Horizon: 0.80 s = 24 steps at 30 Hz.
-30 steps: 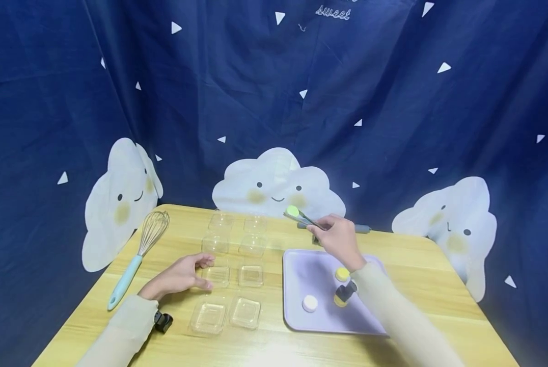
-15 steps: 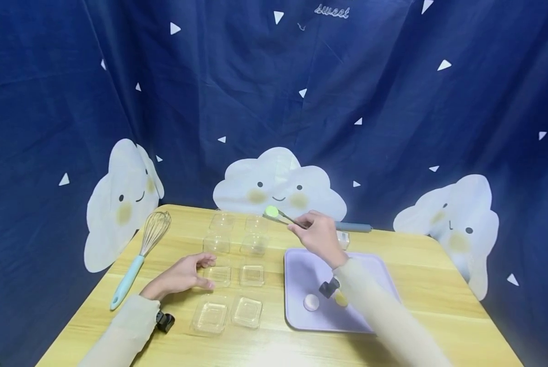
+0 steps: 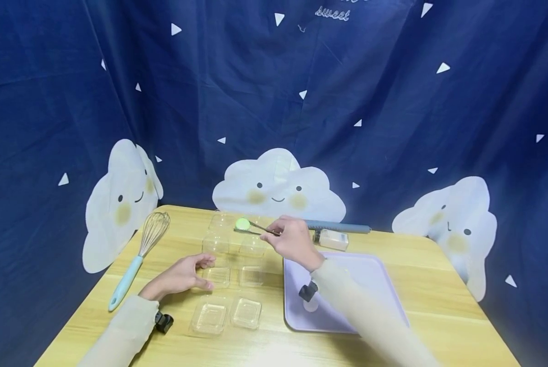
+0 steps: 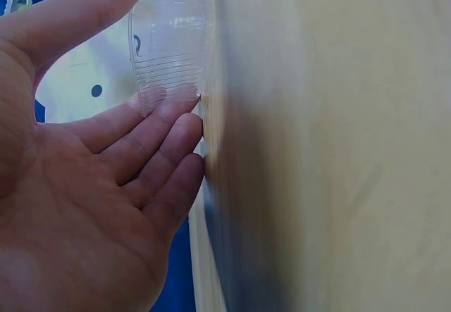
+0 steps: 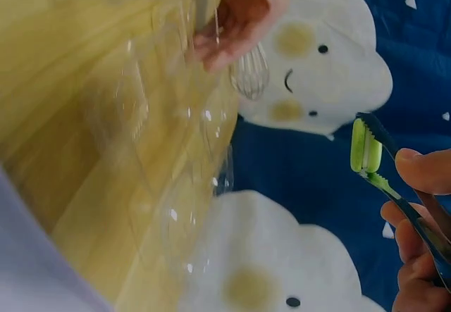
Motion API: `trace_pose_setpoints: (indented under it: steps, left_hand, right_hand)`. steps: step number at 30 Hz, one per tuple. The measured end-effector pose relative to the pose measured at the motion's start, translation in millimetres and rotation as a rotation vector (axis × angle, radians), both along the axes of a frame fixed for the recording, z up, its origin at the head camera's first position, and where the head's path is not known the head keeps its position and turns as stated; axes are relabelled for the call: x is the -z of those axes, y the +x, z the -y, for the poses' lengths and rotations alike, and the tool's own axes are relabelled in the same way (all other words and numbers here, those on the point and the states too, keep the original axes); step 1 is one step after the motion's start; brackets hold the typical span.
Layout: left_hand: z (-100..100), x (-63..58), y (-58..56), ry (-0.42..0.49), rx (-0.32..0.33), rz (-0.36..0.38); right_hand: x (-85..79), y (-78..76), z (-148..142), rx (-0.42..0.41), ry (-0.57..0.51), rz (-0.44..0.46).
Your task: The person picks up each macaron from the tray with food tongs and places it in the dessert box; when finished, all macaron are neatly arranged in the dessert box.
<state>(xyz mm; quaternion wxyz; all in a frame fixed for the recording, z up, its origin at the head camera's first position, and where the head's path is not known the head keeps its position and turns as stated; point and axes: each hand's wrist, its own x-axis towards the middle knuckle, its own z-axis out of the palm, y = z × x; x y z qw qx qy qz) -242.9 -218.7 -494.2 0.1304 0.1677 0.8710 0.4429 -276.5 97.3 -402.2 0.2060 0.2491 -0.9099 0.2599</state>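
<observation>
My right hand (image 3: 293,241) grips dark tongs (image 3: 261,230), raised above the back of the table. A round green macaron (image 3: 242,224) is pinched between the tips; the right wrist view shows the macaron (image 5: 365,146) edge-on with a pale filling line. Beneath the tongs stand clear plastic boxes (image 3: 252,246) in two columns. My left hand (image 3: 181,276) holds the left side of one clear plastic box (image 3: 219,277). In the left wrist view, fingertips touch the ribbed wall of this box (image 4: 169,62), with the thumb on its other side.
A lilac tray (image 3: 375,290) on the right bears a pale pink macaron (image 3: 310,306), partly hidden by my right wrist camera. Behind it lie a bottle (image 3: 333,239) and a grey-blue rod (image 3: 343,227). A whisk (image 3: 126,281) lies at the left edge.
My right hand has moved left from over the tray, bringing the tongs and green macaron above the boxes and slightly lower. The left hand has stayed in place.
</observation>
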Motion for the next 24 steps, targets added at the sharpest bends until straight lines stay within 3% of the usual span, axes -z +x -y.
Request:
trace_pose_setpoints:
  steps: [4,14,24]
  left_hand:
    - [0,0.0,1.7,0.000,0.000,0.010]
    - [1,-2.5,0.4,-0.009,-0.010,0.006]
    - [0,-0.7,-1.3,-0.028,-0.014,-0.002]
  right_hand:
    - [3.2,2.8,16,-0.054,0.072,0.003]
    - [17.8,4.8,40,-0.168,0.224,0.124]
    - [34.5,7.1,50,-0.218,0.335,0.142]
